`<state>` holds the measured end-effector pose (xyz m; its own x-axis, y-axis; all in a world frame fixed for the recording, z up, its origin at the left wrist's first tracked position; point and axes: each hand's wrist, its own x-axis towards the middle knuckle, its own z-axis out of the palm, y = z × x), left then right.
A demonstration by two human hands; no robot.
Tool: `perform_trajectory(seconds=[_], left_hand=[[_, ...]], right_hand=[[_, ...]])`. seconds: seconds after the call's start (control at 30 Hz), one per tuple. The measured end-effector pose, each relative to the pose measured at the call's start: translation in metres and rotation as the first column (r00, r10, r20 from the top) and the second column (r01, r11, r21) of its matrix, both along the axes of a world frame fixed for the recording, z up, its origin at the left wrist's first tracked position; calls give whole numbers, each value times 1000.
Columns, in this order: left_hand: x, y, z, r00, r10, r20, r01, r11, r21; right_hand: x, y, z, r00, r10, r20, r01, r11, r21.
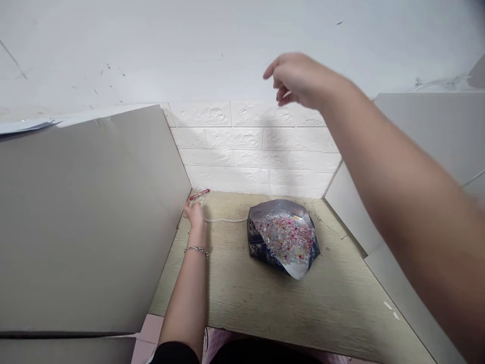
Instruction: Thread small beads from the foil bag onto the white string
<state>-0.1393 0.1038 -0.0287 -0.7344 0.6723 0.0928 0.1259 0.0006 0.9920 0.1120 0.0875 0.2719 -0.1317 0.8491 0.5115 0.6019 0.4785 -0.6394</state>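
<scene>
My left hand (pixel 195 215) is low at the left side of the wooden tabletop, a chain bracelet on its wrist. A string of white beads (pixel 227 220) runs from this hand to the bag, and the fingers appear closed on it, though their grip is partly hidden. Just beyond the fingertips lies a slim red and white stick-shaped item (pixel 199 194). My right hand (pixel 295 78) is raised high in front of the wall, slightly blurred. Its fingers are curled together with the index finger reaching out; anything pinched in them is too small to see. An opened dark blue bag (pixel 259 247) with silvery lining holds many small pink, clear and coloured beads (pixel 286 237).
Tall pale panels stand on the left (pixel 94 217) and right (pixel 424 151) of the tabletop (pixel 235 298). A white brick-patterned wall (pixel 246 136) closes off the back. Thin loose threads (pixel 333 228) lie right of the bag.
</scene>
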Motion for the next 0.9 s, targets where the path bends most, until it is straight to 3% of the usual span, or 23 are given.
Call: perform_trajectory(seconds=[0.1, 0.17, 0.27, 0.33, 0.4, 0.47, 0.57, 0.63, 0.67, 0.73, 0.83, 0.9], left_hand=[[11, -10, 8, 997, 75, 4, -74, 996, -48], [20, -18, 16, 996, 84, -31, -86, 996, -33], [39, -28, 29, 988, 44, -149, -27, 993, 114], [55, -32, 37, 982, -146, -122, 173, 951, 254], [72, -35, 45, 900, -435, 1, 409, 847, 341], [89, -38, 52, 714, -696, 79, 622, 681, 386], [111, -41, 59, 462, -887, 7, 829, 434, 354], [121, -40, 61, 337, -933, -125, 928, 307, 212], [124, -38, 61, 297, -936, -191, 954, 280, 110], [128, -31, 60, 283, -907, -312, 945, 320, -73], [129, -15, 54, 309, -833, -458, 885, 429, -183], [126, -4, 52, 332, -798, -503, 863, 473, -180]], right_hand=[[0, -8, -41, 999, 32, -33, -37, 986, -161], [1, -14, -68, 984, 115, -138, -153, 938, -310], [3, -23, -104, 889, 264, -375, -431, 757, -490], [5, -28, -123, 818, 286, -499, -544, 664, -513], [7, -32, -137, 754, 295, -587, -627, 590, -509], [8, -34, -147, 696, 304, -651, -688, 544, -481], [7, -36, -153, 660, 314, -683, -725, 503, -470], [6, -35, -150, 659, 305, -687, -719, 522, -459], [5, -33, -147, 658, 294, -693, -708, 554, -437], [4, -30, -136, 640, 279, -716, -667, 664, -338], [2, -29, -108, 599, 301, -742, -556, 823, -114], [-1, -34, -85, 607, 336, -720, -510, 860, -28]])
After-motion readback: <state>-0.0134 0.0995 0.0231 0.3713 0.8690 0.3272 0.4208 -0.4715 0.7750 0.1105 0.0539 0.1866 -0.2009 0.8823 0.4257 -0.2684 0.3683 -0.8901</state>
